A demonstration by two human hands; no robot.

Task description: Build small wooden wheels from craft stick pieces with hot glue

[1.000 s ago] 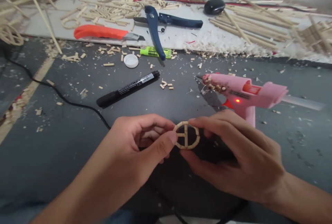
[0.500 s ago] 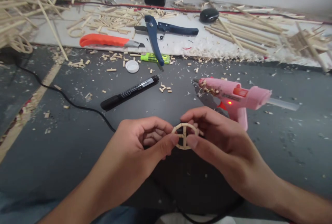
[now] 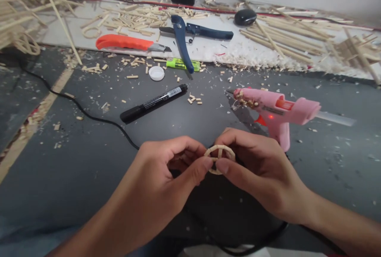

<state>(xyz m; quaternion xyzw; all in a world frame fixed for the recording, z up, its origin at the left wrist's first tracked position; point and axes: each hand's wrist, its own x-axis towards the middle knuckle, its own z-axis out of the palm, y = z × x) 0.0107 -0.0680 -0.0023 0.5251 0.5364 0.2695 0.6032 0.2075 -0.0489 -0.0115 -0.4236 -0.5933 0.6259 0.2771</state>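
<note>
Taking the small wooden wheel (image 3: 220, 154) as the centre of our clock, we start at ten o'clock, where stick-built frames (image 3: 22, 19) crowd the far left. Lower, between nine and ten, a black cable (image 3: 89, 119) curves over the dark bench (image 3: 89, 165) toward our left wrist. At eleven lies an orange utility knife (image 3: 127, 43), blade out and pointing right. Nearer, between ten and eleven, is a black marker (image 3: 153, 104), its label facing up, with a white cap (image 3: 156, 73) just beyond it. Our left hand (image 3: 168, 185) holds the wheel's left side in a narrow grip, thumb in front. Just short of twelve, a blue-handled cutter (image 3: 181, 37) sits spread, one handle crossing a lime-green plastic item (we cannot tell what it is). The wheel itself is above the bench, close to us, tilted, with its spokes partly behind our thumbs. A black computer mouse (image 3: 245, 17) rests just past twelve. Our right hand (image 3: 264, 171) pinches the wheel's right side, also narrowly. Between one and two, a pink glue gun (image 3: 275, 108) points left, red light lit; beyond it lie long wooden sticks (image 3: 279, 46).
</note>
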